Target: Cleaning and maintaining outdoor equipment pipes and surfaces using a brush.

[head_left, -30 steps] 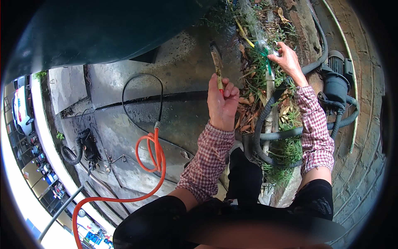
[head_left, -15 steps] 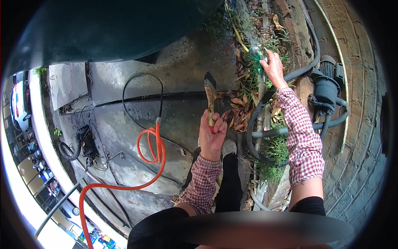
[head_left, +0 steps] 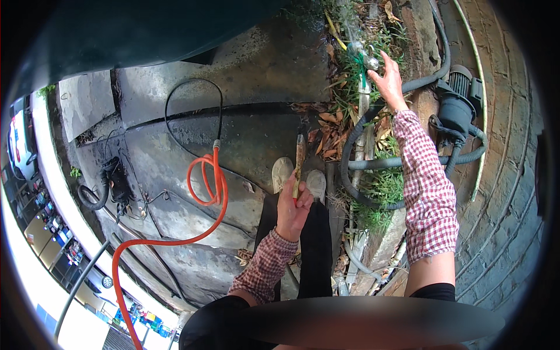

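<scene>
from the head view i see my left hand (head_left: 291, 209) clenched around the lower end of a long, worn paintbrush with a dirty wooden handle (head_left: 300, 157), which stands nearly upright over the wet grey concrete slab (head_left: 256, 134), its dark bristles pointing away from me. the brush hangs just above my two pale shoes (head_left: 298, 175), which stand at the slab's right edge beside a strip of dry brown leaves (head_left: 329, 125).

my right hand (head_left: 388, 79) reaches far forward, arm in a red-and-white checked sleeve (head_left: 423, 192), fingers spread and partly curled at a small metal tap fitting wrapped in green tape (head_left: 365, 61) on an upright grey pipe (head_left: 363, 111). i cannot tell whether the fingertips actually grip the fitting or only touch it. the pipe rises from a patch of green weeds (head_left: 382, 186) along the slab's right edge.

a thick black ribbed hose (head_left: 350, 169) loops around the pipe's foot, and a dark blue-grey electric water pump (head_left: 458, 108) sits just to the right of it, against a curved brick wall (head_left: 507, 192).

on the slab to my left, a bright orange hose (head_left: 204, 192) coils in a loop and trails off toward the lower left corner, joined at its upper end to a thin black cable (head_left: 192, 102) that arcs across the concrete. near the slab's left edge lies a small black device with tangled wires (head_left: 119, 184).
</scene>
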The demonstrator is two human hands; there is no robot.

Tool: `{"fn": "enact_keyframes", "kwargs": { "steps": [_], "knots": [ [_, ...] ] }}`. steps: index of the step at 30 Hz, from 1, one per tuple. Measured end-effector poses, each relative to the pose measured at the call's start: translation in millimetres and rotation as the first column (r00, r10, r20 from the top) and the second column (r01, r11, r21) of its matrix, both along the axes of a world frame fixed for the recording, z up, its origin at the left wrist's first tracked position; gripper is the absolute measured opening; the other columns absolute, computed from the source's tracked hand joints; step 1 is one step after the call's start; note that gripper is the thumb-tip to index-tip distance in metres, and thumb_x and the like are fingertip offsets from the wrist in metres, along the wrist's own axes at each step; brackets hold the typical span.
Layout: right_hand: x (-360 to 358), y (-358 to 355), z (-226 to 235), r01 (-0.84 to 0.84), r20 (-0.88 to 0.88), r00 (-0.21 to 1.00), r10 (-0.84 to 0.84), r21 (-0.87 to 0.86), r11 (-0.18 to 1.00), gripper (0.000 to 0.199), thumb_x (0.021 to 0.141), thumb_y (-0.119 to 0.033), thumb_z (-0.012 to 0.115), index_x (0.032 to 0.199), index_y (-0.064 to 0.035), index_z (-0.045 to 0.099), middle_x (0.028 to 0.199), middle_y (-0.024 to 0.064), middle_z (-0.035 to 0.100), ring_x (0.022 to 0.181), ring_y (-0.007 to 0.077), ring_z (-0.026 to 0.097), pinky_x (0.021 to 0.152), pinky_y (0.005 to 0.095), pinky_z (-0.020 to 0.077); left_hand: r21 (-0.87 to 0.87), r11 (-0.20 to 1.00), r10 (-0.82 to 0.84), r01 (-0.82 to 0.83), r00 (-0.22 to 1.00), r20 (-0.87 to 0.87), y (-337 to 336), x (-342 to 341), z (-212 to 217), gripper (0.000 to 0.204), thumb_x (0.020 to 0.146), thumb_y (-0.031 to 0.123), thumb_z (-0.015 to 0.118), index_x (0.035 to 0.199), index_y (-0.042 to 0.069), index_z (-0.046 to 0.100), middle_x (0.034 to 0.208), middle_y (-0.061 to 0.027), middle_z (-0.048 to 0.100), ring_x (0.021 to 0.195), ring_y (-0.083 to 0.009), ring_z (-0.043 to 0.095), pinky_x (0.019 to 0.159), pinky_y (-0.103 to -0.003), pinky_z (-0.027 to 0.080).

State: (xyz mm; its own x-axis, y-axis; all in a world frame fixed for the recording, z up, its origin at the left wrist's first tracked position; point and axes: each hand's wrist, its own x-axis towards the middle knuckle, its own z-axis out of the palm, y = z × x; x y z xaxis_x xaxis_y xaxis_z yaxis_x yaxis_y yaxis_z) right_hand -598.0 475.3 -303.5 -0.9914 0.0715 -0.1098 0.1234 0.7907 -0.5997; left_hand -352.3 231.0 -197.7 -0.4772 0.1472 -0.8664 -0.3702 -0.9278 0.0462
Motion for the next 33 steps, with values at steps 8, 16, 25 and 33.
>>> {"fn": "enact_keyframes", "kwargs": {
  "steps": [8, 16, 25, 33],
  "knots": [
    [132, -47, 84, 0.408, 0.173, 0.911, -0.374, -0.500, 0.764, 0.053, 0.078, -0.012, 0.054, 0.124, -0.0028, 0.031, 0.117, 0.0171, 0.039, 0.092, 0.0194, 0.048, 0.079, 0.0300, 0.0417, 0.007, 1.000, 0.027, -0.027, 0.997, -0.074, 5, 3, 41, 0.017, 0.090, 0.023, 0.036, 0.094, 0.007, 0.041, 0.070, -0.0006, 0.044, 0.046, -0.0070, 0.030, 0.049, -0.021, 0.028],
    [263, -84, 138, 0.532, 0.436, 0.845, -0.310, -0.619, 0.578, 0.051, 0.077, -0.006, 0.055, 0.122, -0.0011, 0.032, 0.112, 0.0151, 0.044, 0.086, 0.0138, 0.050, 0.077, 0.0245, 0.0403, -0.034, 0.998, -0.059, 0.058, 0.998, -0.013, -1, 61, 114, 0.018, 0.089, 0.023, 0.035, 0.100, 0.009, 0.037, 0.065, -0.0003, 0.037, 0.046, -0.0078, 0.028, 0.045, -0.023, 0.027],
    [251, -47, 221, 0.360, 0.367, 0.921, -0.131, -0.673, 0.646, 0.045, 0.083, -0.010, 0.050, 0.124, -0.0035, 0.030, 0.106, 0.0095, 0.045, 0.069, 0.0111, 0.046, 0.057, 0.0248, 0.0407, -0.208, 0.943, -0.207, 0.261, 0.946, 0.248, -35, 115, 156, 0.024, 0.088, 0.029, 0.041, 0.077, 0.008, 0.040, 0.060, -0.0020, 0.030, 0.047, -0.0122, 0.023, 0.044, -0.029, 0.025],
    [281, -44, 278, 0.550, 0.535, 0.813, -0.229, -0.579, 0.602, 0.039, 0.083, -0.014, 0.050, 0.116, -0.0045, 0.034, 0.089, 0.0066, 0.046, 0.064, 0.0134, 0.049, 0.049, 0.0242, 0.0413, -0.553, 0.833, 0.201, -0.033, 0.948, 0.247, -145, 170, 121, 0.015, 0.077, 0.013, 0.047, 0.065, 0.004, 0.046, 0.054, -0.0073, 0.044, 0.043, -0.0163, 0.044, 0.036, -0.029, 0.031]
  ]
}}
